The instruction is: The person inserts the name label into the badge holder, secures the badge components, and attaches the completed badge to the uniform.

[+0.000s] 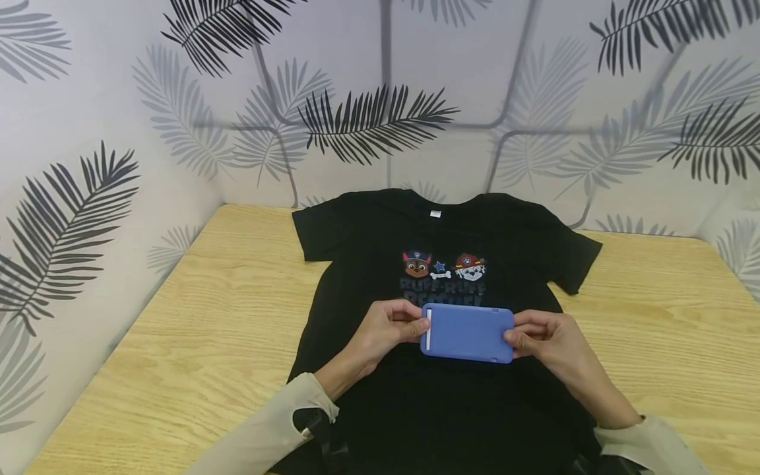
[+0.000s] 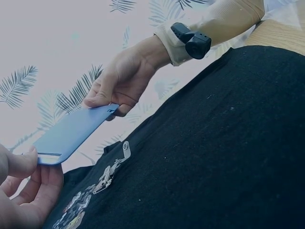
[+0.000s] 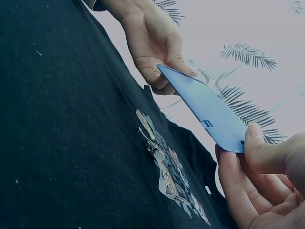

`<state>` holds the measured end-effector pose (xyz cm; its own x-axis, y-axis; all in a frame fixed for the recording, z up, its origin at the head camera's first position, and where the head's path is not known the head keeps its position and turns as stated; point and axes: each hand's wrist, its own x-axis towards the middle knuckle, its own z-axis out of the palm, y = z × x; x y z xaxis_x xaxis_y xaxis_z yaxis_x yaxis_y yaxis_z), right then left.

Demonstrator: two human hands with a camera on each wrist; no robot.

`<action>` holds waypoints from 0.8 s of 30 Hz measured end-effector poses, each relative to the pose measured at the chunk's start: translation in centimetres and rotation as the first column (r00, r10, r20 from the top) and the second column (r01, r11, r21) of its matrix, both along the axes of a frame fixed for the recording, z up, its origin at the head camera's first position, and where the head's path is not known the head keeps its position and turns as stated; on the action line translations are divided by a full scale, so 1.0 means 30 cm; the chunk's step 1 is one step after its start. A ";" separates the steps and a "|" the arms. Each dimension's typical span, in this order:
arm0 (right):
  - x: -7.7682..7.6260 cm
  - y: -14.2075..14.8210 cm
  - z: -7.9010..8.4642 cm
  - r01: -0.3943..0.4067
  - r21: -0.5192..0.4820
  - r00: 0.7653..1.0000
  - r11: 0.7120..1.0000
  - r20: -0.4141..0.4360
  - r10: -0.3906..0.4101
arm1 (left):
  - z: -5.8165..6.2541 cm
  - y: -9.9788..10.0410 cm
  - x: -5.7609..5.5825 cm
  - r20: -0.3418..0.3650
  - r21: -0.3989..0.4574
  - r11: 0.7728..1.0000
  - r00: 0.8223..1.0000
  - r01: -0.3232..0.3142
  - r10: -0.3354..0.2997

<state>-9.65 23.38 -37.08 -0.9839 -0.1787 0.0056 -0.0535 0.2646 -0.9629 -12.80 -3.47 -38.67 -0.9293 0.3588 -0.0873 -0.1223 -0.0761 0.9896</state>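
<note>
A thin blue rectangular plastic panel (image 1: 469,333), rounded at the corners, is held level above a black T-shirt (image 1: 356,297). My left hand (image 1: 382,333) pinches its left end, thumb on top beside a white strip. At the opposite end, my right hand (image 1: 549,336) grips it between thumb and fingers. Small notches show along the panel's edges. In the left wrist view, the panel (image 2: 76,131) slants between both hands, apart from the cloth. Its exact kind cannot be told. The shirt lies spread flat, its collar away from me; the panel covers part of the printed lettering.
Beneath the shirt is a light wood-grain table (image 1: 196,316). A pale wall covering (image 1: 344,59) with dark and grey leaf prints rises behind it and along the left. Two cartoon dog faces are printed on the shirt's chest. Straps circle both sleeved wrists.
</note>
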 end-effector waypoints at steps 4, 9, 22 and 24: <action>-0.001 -0.002 -0.004 0.003 0.003 1.000 1.000 -0.002 -0.003 | -0.001 0.000 0.002 0.001 0.001 1.000 1.000 0.005 -0.005; 0.001 -0.003 -0.001 0.008 0.041 1.000 0.999 -0.007 -0.008 | -0.007 -0.001 0.002 0.002 -0.002 1.000 1.000 0.016 -0.016; 0.000 -0.004 -0.001 0.025 0.052 1.000 0.998 0.013 -0.026 | -0.012 0.003 0.005 -0.002 -0.017 1.000 1.000 0.020 -0.020; 0.000 -0.005 -0.002 0.027 0.048 1.000 0.998 0.014 -0.028 | -0.013 0.002 0.006 -0.002 -0.015 1.000 1.000 0.021 -0.021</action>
<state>-9.64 23.24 -37.15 -0.9883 -0.1514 -0.0171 -0.0313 0.3115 -0.9497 -12.62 -3.42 -39.07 -0.9217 0.3772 -0.0910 -0.1218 -0.0586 0.9908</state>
